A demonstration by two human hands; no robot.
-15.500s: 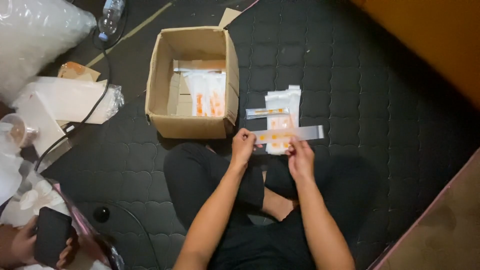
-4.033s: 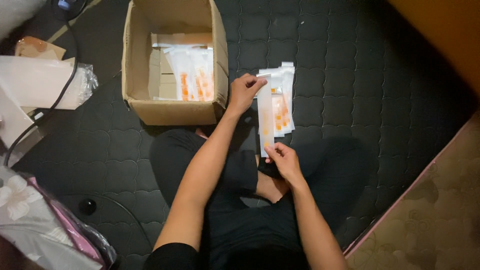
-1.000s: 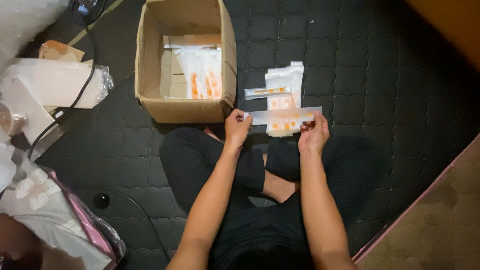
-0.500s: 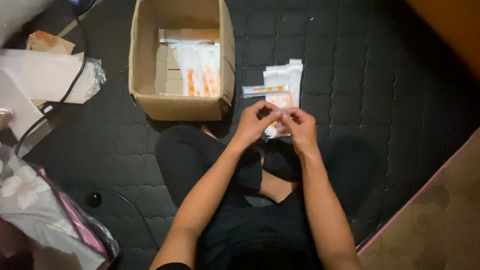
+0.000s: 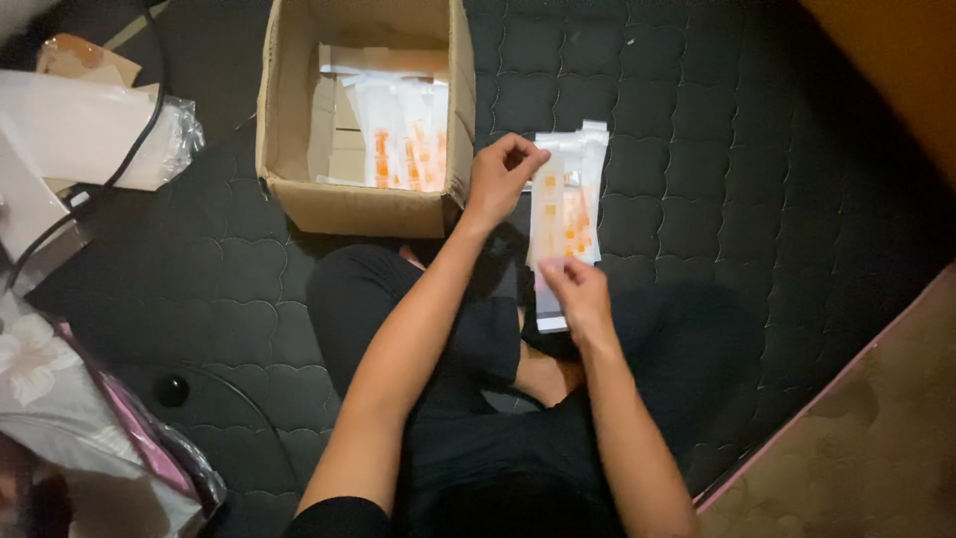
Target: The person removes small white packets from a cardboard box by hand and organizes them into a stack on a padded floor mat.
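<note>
Seen from the head camera, the person sits cross-legged on a dark quilted mat (image 5: 757,179) and holds a long clear packet (image 5: 549,234) stretched lengthwise over a small stack (image 5: 583,164) of like packets lying on the mat just right of a cardboard box (image 5: 299,149). The step in hand looks like laying this packet onto the stack, far end first. The left hand (image 5: 503,177) is pinched on the packet's far end, fingers curled, wrist bent, forearm reaching forward past the knee close to the box's near corner. The right hand (image 5: 576,294) grips the near end between thumb and fingertips, held low above the lap, elbow tucked in. The packet runs nearly straight away from the body, its orange-printed middle over the stack. The next move, by my judgement, calls for squaring its edges with those beneath and letting both ends go evenly. More packets (image 5: 403,144) lie inside the box; plastic bags (image 5: 90,130) and a cable (image 5: 129,149) sit well apart at left.
</note>
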